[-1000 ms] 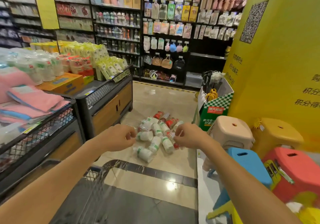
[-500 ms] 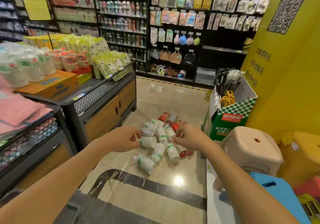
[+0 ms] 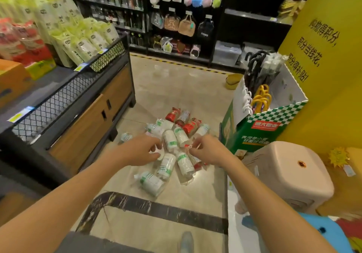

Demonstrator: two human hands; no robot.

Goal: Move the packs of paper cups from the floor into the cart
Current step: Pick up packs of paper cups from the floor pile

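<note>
I have stepped closer, and the packs of paper cups (image 3: 172,147) on the floor (image 3: 176,88) loom larger. My left hand (image 3: 140,149) hovers, fingers loosely curled; my right hand (image 3: 210,149) likewise, holding nothing.

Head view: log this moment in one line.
hands: left, right reaching, empty | cup packs: piled on floor | cart: unseen
</note>
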